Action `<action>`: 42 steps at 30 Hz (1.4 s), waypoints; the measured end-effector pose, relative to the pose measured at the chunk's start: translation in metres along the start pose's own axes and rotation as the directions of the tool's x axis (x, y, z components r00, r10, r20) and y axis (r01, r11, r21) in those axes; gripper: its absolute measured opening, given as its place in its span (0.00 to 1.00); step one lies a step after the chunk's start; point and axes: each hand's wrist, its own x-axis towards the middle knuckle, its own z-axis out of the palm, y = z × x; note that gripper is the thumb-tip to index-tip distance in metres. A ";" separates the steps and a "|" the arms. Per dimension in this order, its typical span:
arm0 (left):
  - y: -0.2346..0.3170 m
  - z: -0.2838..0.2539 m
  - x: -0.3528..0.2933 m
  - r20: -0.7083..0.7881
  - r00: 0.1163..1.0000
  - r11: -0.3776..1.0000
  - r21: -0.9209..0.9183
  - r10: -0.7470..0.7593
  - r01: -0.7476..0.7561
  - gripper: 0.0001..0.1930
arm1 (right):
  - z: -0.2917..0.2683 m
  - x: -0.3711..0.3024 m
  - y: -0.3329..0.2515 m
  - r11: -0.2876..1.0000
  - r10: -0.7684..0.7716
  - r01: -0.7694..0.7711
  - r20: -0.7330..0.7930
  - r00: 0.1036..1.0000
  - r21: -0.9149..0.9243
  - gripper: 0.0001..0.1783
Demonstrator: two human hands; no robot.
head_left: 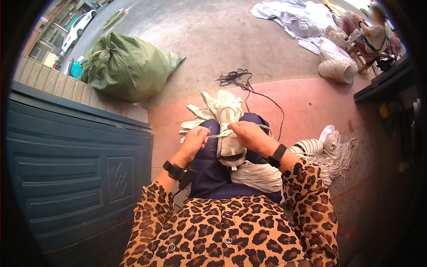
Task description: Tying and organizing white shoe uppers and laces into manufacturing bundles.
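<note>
At far left, a dark blue panelled door stands beside the paved floor, where a tied green sack rests near the wall's end. Over the left thigh of the dark trousers, the left hand is closed in a pinch on a thin pale lace. Just beyond the left knee, several pale pieces lie fanned out. The pale shoe sits at the middle of the lap, between the two hands and over the gap between the thighs; the lace crosses it. Nearer the waist, a bundle of pale strands lies at the lap's right side. A tangled black cord lies on the floor beyond the knees. The right hand has its fingers bent at the shoe's lacing; whether they grip the lace cannot be told. Farther right, a heap of pale strands appears beside the right forearm, and a whitish sack lies near a seated person at the floor's far right corner.
</note>
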 end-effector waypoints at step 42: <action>0.025 0.059 0.031 0.718 0.277 -0.366 0.599 0.638 -0.712 0.04 | 0.001 0.005 0.042 0.206 0.302 -0.552 0.484 0.821 0.808 0.11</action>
